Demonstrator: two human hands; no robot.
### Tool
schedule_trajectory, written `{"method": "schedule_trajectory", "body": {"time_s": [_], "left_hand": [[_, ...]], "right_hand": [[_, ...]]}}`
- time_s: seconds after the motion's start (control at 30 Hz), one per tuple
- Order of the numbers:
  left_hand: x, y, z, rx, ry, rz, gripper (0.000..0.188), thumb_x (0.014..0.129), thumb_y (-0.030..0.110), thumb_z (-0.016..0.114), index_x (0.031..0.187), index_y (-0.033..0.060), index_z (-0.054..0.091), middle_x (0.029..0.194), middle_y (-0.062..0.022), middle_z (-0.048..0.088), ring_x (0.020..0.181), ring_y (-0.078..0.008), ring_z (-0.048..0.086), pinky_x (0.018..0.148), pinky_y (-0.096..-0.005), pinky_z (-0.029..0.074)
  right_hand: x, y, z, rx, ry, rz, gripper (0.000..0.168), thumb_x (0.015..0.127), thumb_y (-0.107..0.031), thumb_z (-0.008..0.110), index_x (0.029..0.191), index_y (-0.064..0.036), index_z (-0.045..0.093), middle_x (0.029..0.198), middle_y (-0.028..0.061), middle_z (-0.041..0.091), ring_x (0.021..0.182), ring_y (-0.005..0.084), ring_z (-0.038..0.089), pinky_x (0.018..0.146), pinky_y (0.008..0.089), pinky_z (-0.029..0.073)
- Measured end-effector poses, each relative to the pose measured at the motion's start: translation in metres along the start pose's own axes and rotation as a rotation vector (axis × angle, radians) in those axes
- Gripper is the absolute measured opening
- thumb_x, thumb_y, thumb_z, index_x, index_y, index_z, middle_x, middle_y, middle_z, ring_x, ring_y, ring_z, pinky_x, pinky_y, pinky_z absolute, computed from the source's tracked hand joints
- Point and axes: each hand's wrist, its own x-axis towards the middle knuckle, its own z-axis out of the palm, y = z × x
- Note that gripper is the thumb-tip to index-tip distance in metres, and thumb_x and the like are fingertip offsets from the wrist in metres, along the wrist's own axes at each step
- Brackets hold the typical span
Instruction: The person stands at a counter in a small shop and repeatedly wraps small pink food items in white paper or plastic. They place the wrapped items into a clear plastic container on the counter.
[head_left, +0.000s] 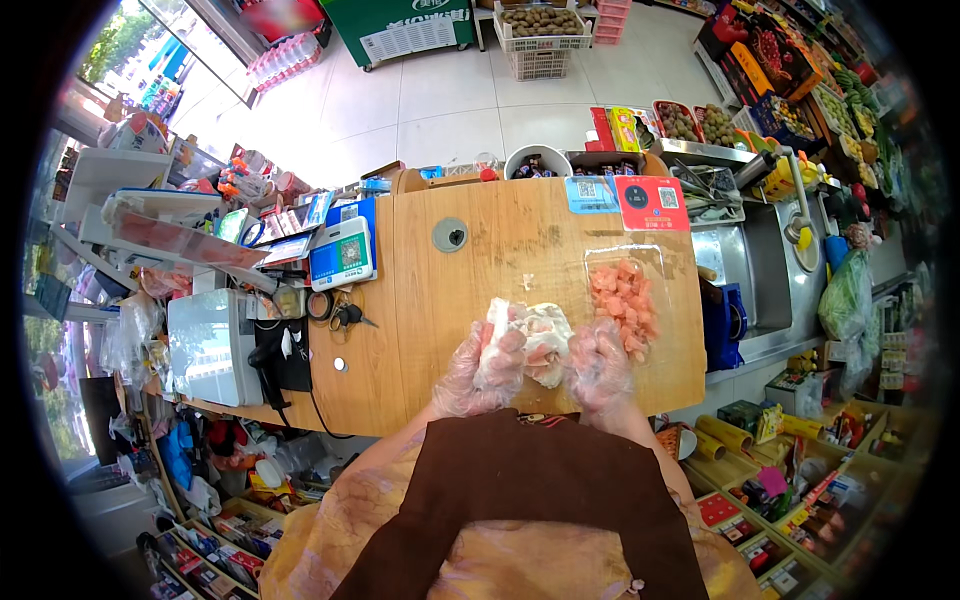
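Note:
Both hands wear clear plastic gloves over the wooden counter (420, 315). My left hand (487, 375) grips a white pith-covered piece of peeled citrus fruit (497, 337). Directly to its right, white peel with bits of pink flesh (544, 345) lies between the hands. My right hand (600, 367) has its fingers curled at the right edge of this peel; whether it grips any of it is hidden. Beyond and right of that hand, chunks of pink citrus flesh (624, 300) fill a clear plastic tray (652, 251). A small pale scrap (528, 282) lies on the counter farther back.
Keys (349, 315), tape rolls (320, 306), a payment-code stand (341, 255), a handheld scanner (264, 367) and a white scale-like device (214, 345) are at left. A white bucket (538, 157) stands behind the counter. To the right are a blue-sided object (726, 326) and a steel sink (765, 277).

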Motion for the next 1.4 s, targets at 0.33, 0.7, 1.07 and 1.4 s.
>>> {"method": "schedule_trajectory", "body": {"time_s": [0.33, 0.7, 1.07, 1.4], "left_hand": [[-0.007, 0.029, 0.034, 0.557, 0.213, 0.042, 0.075, 0.086, 0.042, 0.065, 0.141, 0.0006, 0.034, 0.126, -0.015, 0.055, 0.102, -0.0206, 0.059, 0.08, -0.0306, 0.051], [-0.001, 0.023, 0.055, 1.33, 0.585, -0.033, 0.054, 0.092, 0.032, 0.064, 0.134, 0.0031, 0.046, 0.11, -0.006, 0.06, 0.09, -0.0119, 0.058, 0.072, -0.0261, 0.047], [-0.004, 0.013, 0.023, 1.726, 0.219, 0.303, 0.028, 0.083, 0.004, 0.064, 0.11, -0.001, 0.063, 0.101, -0.0127, 0.064, 0.092, -0.0188, 0.062, 0.079, -0.031, 0.05], [0.001, 0.007, 0.019, 2.18, 0.219, 0.511, 0.013, 0.076, 0.004, 0.064, 0.089, 0.0026, 0.065, 0.081, -0.0188, 0.062, 0.077, -0.0361, 0.062, 0.067, -0.0421, 0.05]], "right_hand": [[0.006, -0.003, 0.009, -1.769, -0.142, -0.506, 0.014, 0.08, -0.006, 0.064, 0.093, -0.001, 0.063, 0.094, 0.0116, 0.065, 0.082, 0.0199, 0.065, 0.069, 0.031, 0.052], [-0.004, -0.008, 0.02, -1.869, -0.124, -0.275, 0.024, 0.081, -0.01, 0.068, 0.104, -0.001, 0.067, 0.08, 0.0094, 0.066, 0.07, 0.0166, 0.063, 0.063, 0.0294, 0.051], [0.007, -0.003, 0.04, -1.879, -0.613, -0.989, 0.021, 0.074, -0.002, 0.069, 0.095, -0.005, 0.066, 0.081, 0.0105, 0.065, 0.068, 0.0277, 0.064, 0.056, 0.0353, 0.051], [0.003, -0.005, 0.059, -2.164, -0.715, -1.016, 0.008, 0.073, -0.006, 0.061, 0.08, -0.009, 0.059, 0.072, 0.006, 0.057, 0.066, 0.0254, 0.061, 0.054, 0.0385, 0.05]]}}
